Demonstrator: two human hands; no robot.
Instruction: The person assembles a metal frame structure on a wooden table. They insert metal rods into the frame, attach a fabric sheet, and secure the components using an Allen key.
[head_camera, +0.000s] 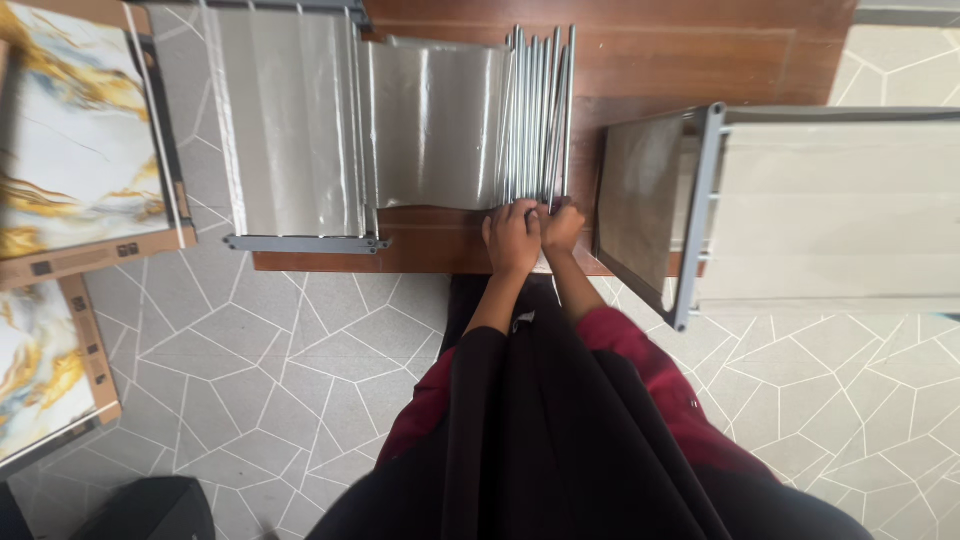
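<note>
Clutching a bundle of grey metal rods (535, 110) in both hands' closed grip, left hand (512, 238) beside right hand (562, 226), on a wooden surface (640, 60) between framed grey panels (285, 120).

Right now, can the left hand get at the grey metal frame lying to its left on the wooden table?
Probably yes: the left hand rests on the rod bundle, and only bare wooden table lies between it and the grey metal frame.
</note>
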